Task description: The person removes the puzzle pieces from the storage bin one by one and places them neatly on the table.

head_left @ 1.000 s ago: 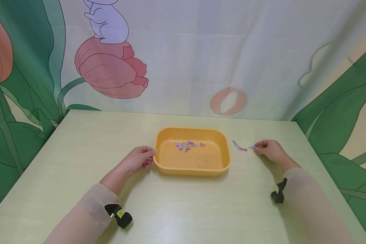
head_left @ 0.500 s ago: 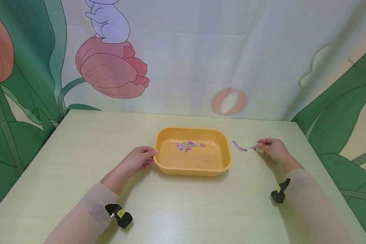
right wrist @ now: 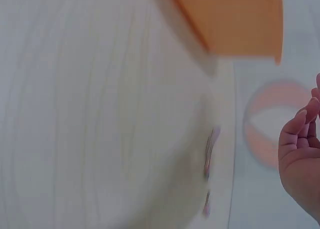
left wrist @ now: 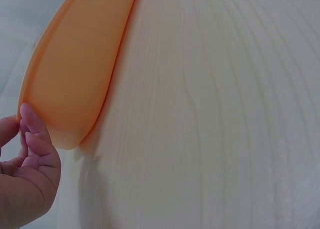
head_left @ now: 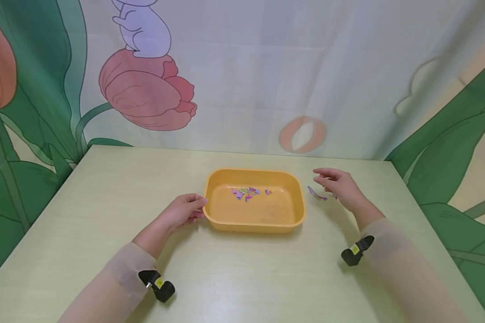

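Head view: orange plastic tray mid-table on pale green table. Several coloured paper scraps lie inside tray at far side, apparently sorted. Two scraps remain on table right of tray: long purple scrap, small scrap partly hidden by hand. Right hand hovers above them, fingers spread, holding nothing. Left hand grips tray's left rim.

Left wrist view: left hand's fingers curl against orange plastic tray's corner.

Right wrist view: blurred; right hand relaxed, both scraps on table, apart from it.
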The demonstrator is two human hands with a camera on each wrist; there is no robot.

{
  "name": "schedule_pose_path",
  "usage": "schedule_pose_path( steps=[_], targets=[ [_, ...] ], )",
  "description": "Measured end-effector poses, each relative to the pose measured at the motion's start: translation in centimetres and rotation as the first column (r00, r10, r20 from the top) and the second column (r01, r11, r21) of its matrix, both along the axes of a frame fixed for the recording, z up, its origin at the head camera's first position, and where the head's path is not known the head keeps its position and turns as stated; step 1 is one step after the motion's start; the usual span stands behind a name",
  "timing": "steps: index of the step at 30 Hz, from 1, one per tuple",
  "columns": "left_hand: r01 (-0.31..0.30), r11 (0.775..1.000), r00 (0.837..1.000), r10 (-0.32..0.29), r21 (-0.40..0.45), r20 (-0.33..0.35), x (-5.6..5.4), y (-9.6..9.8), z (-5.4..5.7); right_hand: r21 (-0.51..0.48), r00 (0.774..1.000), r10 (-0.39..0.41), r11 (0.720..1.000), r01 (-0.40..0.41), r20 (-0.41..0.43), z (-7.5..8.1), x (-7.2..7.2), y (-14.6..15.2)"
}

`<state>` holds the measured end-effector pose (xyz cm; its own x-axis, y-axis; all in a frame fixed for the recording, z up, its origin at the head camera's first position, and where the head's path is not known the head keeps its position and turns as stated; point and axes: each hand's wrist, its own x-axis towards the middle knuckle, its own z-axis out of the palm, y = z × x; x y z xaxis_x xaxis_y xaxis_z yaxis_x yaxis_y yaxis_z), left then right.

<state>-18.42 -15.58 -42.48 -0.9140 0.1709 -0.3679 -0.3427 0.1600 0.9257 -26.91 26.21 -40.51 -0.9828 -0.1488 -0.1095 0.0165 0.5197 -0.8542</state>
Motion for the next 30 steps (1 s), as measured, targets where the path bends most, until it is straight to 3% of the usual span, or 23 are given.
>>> schedule_pose_path(
  steps=[7, 16, 21, 23, 30],
  targets=[
    [0.004, 1.0, 1.0, -0.004, 0.004, -0.006, 0.0, 0.2, 0.1, -0.131, 0.996, 0.085, 0.988, -0.085, -0.002, 0.7, 0.9, -4.5],
    [0.002, 1.0, 1.0, -0.002, -0.002, -0.007, 0.0, 0.1, 0.1, -0.16, 0.986, 0.168, 0.974, -0.163, 0.018, 2.1, 1.6, -8.7],
    [0.007, 1.0, 1.0, -0.007, 0.008, -0.002, 0.1, 0.0, 0.0, -0.178, 0.981, 0.193, 0.966, -0.185, 0.033, 1.4, 1.4, -10.0],
    [0.008, 1.0, 1.0, -0.008, 0.012, -0.003, 0.1, 0.0, 0.0, -0.17, 0.981, 0.191, 0.969, -0.182, 0.038, 0.5, 0.8, -10.2],
    [0.008, 1.0, 1.0, -0.008, 0.007, -0.01, 0.1, 0.1, 0.0, -0.125, 0.985, 0.172, 0.978, -0.166, 0.032, -0.6, 0.5, -11.5]
  ],
)
